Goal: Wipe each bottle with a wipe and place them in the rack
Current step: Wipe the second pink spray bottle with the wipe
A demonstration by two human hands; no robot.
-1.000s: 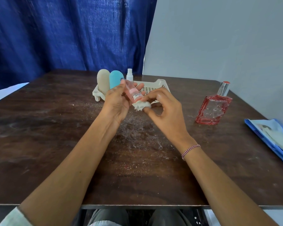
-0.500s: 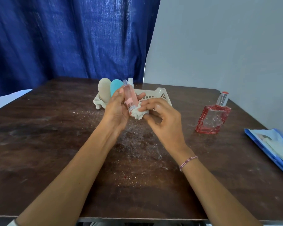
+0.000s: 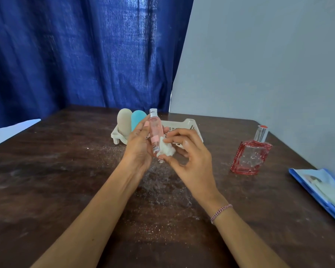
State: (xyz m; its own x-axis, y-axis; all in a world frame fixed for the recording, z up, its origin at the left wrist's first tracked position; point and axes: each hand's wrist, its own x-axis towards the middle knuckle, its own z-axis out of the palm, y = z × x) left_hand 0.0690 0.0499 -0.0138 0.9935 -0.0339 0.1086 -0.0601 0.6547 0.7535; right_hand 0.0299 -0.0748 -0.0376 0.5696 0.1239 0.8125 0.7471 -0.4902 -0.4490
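My left hand [image 3: 138, 147] grips a slim pink bottle [image 3: 154, 128] with a silver cap, held nearly upright above the table in front of the rack. Against the bottle's lower labelled part my right hand [image 3: 190, 157] pinches a crumpled white wipe [image 3: 165, 150]. The cream plastic rack [image 3: 184, 125] stands behind my hands at the far middle of the table. A beige bottle [image 3: 124, 120] and a teal bottle [image 3: 137, 118] stand at its left end. A square red glass perfume bottle [image 3: 250, 155] with a silver cap stands on the table to the right.
A blue wipes pack [image 3: 325, 190] lies at the table's right edge. The dark wooden table [image 3: 66, 180] has pale dusty specks in its middle. A blue curtain [image 3: 75, 55] hangs behind on the left and a grey wall [image 3: 269, 64] on the right.
The pink bottle has swung from tilted to nearly upright in my left hand. My right hand with the wipe has stayed at the bottle's lower part. The camera has tilted up.
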